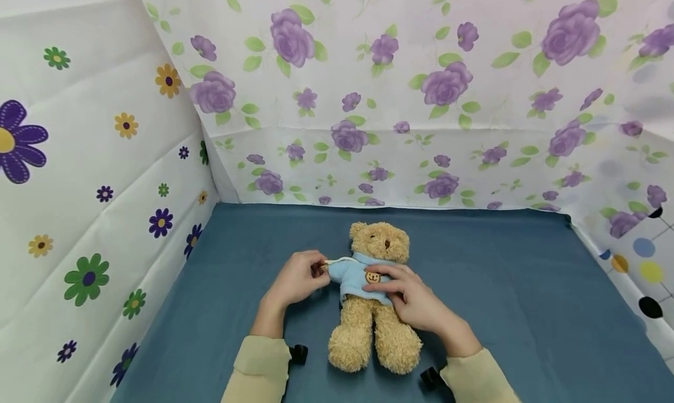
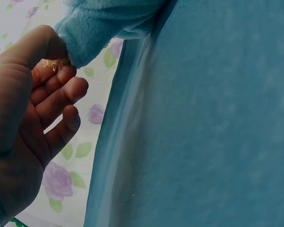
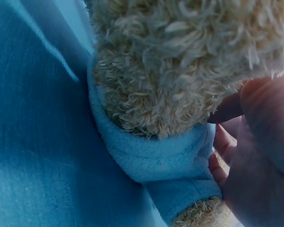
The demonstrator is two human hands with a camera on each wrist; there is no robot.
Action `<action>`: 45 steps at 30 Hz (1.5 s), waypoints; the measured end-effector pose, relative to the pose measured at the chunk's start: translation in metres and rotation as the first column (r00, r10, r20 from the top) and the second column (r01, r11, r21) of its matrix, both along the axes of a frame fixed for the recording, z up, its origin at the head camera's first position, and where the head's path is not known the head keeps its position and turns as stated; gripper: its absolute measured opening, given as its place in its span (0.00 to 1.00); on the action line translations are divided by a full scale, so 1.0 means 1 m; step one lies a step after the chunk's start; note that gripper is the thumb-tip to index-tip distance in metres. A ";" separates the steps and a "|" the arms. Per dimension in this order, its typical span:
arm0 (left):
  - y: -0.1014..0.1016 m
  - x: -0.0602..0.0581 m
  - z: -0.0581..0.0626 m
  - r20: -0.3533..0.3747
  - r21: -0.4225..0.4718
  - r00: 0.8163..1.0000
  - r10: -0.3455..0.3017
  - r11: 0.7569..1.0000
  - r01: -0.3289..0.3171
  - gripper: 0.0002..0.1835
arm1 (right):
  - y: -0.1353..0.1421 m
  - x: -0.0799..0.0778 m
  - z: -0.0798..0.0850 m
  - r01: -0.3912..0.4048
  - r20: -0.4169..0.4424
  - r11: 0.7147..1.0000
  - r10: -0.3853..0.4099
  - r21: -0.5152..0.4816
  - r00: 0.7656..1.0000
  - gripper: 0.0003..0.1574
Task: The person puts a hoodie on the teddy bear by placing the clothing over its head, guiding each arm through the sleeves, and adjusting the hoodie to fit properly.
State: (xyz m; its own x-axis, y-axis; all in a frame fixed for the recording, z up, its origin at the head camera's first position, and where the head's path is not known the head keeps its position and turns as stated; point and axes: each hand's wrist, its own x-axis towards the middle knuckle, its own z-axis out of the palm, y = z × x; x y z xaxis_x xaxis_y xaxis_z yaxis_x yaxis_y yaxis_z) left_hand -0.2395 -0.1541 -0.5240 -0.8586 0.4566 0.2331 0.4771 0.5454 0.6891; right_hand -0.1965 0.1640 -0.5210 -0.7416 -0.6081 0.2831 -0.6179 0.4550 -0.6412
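Note:
A tan teddy bear (image 1: 351, 328) lies on its back in a light blue shirt (image 1: 351, 283) with a small bear-face patch (image 1: 372, 277) on the chest. My left hand (image 1: 299, 277) pinches the paw end of the bear's arm, at the sleeve cuff. In the left wrist view, a bit of tan fur (image 2: 56, 63) shows between thumb and fingers, below the blue sleeve (image 2: 87, 40). A thin white strip (image 1: 341, 259) runs along that sleeve's upper edge. My right hand (image 1: 418, 300) rests across the shirt front, fingers extended, its thumb near the hem.
A dark blue cloth (image 1: 505, 286) covers the table. White sheets with purple roses (image 1: 347, 135) and coloured daisies (image 1: 86, 279) hang behind and at the left. A dotted sheet (image 1: 650, 271) stands at the right. Black wrist mounts (image 1: 298, 354) sit at both cuffs.

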 end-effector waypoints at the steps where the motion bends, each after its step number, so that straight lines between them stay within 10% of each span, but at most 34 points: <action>1: -0.001 0.000 0.001 0.003 0.010 1.000 -0.005 1.000 0.005 0.09 | -0.001 0.000 0.000 -0.002 -0.001 1.000 0.002 0.000 1.000 0.37; 29: -0.002 0.000 0.003 0.072 0.034 0.997 -0.028 0.999 0.025 0.10 | 0.003 0.001 0.004 -0.007 0.014 1.000 0.007 0.011 1.000 0.34; 45: -0.011 -0.004 -0.001 -0.090 0.105 0.994 0.064 0.993 -0.055 0.12 | -0.003 0.005 0.008 -0.023 -0.006 0.995 0.024 0.098 1.000 0.36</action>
